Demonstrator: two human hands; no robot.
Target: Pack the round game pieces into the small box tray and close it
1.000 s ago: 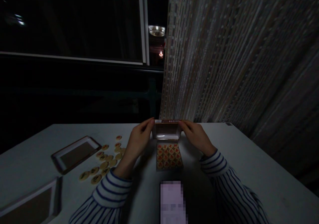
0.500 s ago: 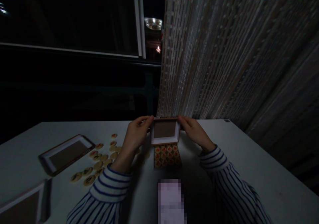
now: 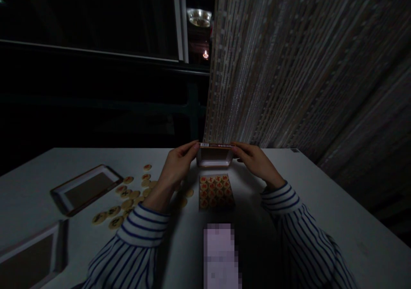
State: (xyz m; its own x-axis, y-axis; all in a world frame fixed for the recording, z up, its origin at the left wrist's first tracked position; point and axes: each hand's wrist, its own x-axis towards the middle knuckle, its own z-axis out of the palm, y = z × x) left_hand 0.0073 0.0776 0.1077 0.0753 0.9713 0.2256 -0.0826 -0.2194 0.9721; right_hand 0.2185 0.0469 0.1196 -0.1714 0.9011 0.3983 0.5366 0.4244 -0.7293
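Observation:
Between my two hands is a box lid, tilted so its pale inside faces me and its printed edge is on top. My left hand pinches its left end, and my right hand grips the right end. Just below the lid, a small box lies on the table, filled with rows of round Chinese chess pieces with red characters. Left of my left wrist, loose chess pieces are scattered, some with dark or red marks, others plain side up. My left forearm hides a few of them.
A shallow open tray or lid lies at the left of the white table, with another one at the near left corner. A pixelated rectangle is nearest me. A string curtain hangs behind the table.
The lid has tipped and moved away from the filled box, showing the top row of pieces and the lid's printed edge. My view has tilted slightly down.

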